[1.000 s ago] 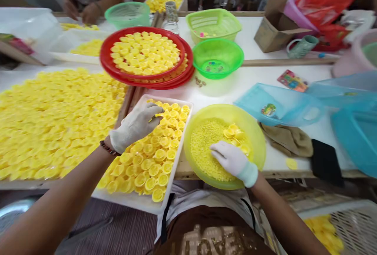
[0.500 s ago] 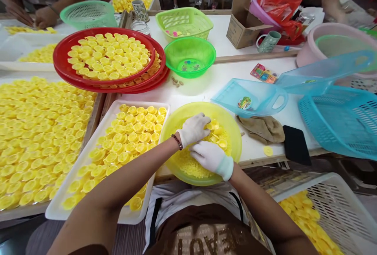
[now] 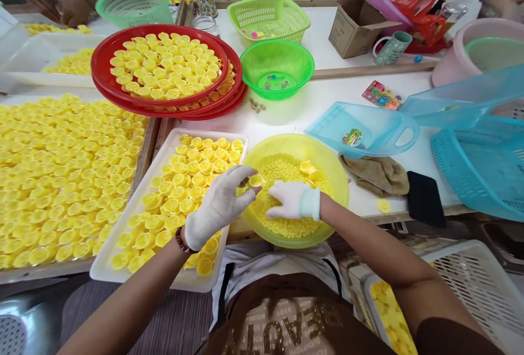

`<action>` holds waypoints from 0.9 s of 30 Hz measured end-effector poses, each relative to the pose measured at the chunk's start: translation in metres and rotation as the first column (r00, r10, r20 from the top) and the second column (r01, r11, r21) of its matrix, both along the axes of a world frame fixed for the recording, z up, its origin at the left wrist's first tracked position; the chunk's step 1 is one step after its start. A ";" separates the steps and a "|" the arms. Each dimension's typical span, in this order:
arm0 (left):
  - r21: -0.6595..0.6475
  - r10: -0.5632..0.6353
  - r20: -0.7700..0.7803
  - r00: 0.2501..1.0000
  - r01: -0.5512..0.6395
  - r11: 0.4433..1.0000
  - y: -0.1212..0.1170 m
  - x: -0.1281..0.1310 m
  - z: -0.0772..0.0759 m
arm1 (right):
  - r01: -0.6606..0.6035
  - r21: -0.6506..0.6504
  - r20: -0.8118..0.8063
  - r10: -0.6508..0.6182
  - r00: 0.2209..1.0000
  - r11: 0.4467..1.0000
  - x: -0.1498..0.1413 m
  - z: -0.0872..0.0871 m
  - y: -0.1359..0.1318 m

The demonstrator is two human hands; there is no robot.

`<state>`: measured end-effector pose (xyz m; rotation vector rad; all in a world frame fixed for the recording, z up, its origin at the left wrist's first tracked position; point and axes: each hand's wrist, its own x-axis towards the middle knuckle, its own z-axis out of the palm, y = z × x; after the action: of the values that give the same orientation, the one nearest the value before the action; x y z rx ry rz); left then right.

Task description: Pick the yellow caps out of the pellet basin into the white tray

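Note:
My left hand (image 3: 223,199), in a white glove, pinches a small yellow cup (image 3: 256,181) between thumb and fingers, over the left rim of the yellow basin (image 3: 338,202). In that basin lie many small yellow pellets (image 3: 282,172), with a few loose yellow cups (image 3: 309,169) at the upper right. My right hand (image 3: 292,199), gloved too, reaches down into the pellets with its fingertips; whether something is between them cannot be made out. Left of the basin, a white tray (image 3: 241,145) carries rows of yellow cups (image 3: 196,177).
Stacked red trays (image 3: 96,79) of cups stand behind the white tray. A green bowl (image 3: 278,65), blue scoop (image 3: 368,120), brown cloth (image 3: 379,175) and black phone-like slab (image 3: 426,199) lie around. Many cups (image 3: 61,175) cover the left side. A co-worker's hands (image 3: 73,11) are at upper left.
My left hand went from the white tray into the basin, then drew back left holding a cup. My right hand stayed in the basin. Fewer loose cups show there.

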<state>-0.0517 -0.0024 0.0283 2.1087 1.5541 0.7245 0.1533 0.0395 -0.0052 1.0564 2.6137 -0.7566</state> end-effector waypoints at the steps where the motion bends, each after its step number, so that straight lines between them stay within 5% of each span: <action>1: 0.013 -0.021 -0.023 0.999 0.022 1.000 -0.003 -0.001 -0.002 | -0.045 -0.044 -0.018 0.044 0.999 0.998 0.001 -0.001 -0.001; 4: -0.001 -0.091 -0.086 0.992 0.091 0.996 -0.007 0.001 -0.009 | -0.089 -0.113 -0.123 0.075 0.990 0.990 0.011 -0.003 -0.006; 7: -0.032 -0.111 -0.139 0.984 0.108 0.994 -0.007 0.008 -0.014 | 0.014 -0.066 -0.277 -0.032 0.960 0.998 0.024 0.003 -0.010; 13: -0.098 -0.135 -0.143 0.980 0.122 0.988 -0.001 0.031 -0.018 | 0.175 0.096 -0.612 -0.080 0.787 0.980 0.025 0.024 -0.018; 20: -0.051 -0.092 -0.020 0.996 0.091 0.995 -0.003 0.031 -0.022 | 0.313 0.118 -0.694 -0.147 0.705 0.942 0.029 0.026 -0.022; 27: 0.103 -0.128 -0.072 0.989 0.135 0.986 -0.009 0.028 -0.019 | 0.418 0.001 -0.593 -0.336 0.732 0.908 0.033 0.021 -0.029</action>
<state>-0.0237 -0.0115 0.0089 2.3103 1.4214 0.7136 0.1866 0.0107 0.0158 1.6638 3.0146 -1.1672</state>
